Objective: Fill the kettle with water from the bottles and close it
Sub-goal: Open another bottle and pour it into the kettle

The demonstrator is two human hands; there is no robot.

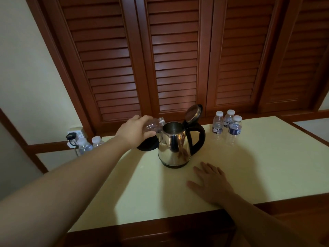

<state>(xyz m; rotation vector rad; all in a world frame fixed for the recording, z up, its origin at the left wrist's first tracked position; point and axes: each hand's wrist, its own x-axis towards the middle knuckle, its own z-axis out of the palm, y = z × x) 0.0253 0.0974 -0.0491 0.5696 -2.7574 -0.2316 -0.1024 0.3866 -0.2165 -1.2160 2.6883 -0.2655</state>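
The polished steel kettle with the black handle (173,145) stood upright near the middle of the pale yellow bench (258,166), its round hinged lid (193,113) tipped back and open. I saw the left hand (132,132) holding a clear, uncapped plastic bottle (154,125) on its side, fingers (149,134) curled round the barrel, neck right at the kettle's rim. The bottle looked nearly or wholly empty; I could not make out a stream.

The right hand (211,182) lay flat on the bench just before the kettle, fingers spread, holding nothing.

Risks as I judged them: the bottle mouth sat at the rim's edge, not well over the opening, so any last water could run down the steel wall onto the bench. The thin bottle could buckle under the grip. Nothing steadied the kettle, so a knock from the bottle could shift it.

Three capped bottles with blue labels (227,126) waited beyond the handle, well apart. Two more capped bottles (89,144) stood at the far left edge beside a wall socket with a black plug (73,137); spilled water reaching there would be the worst outcome.
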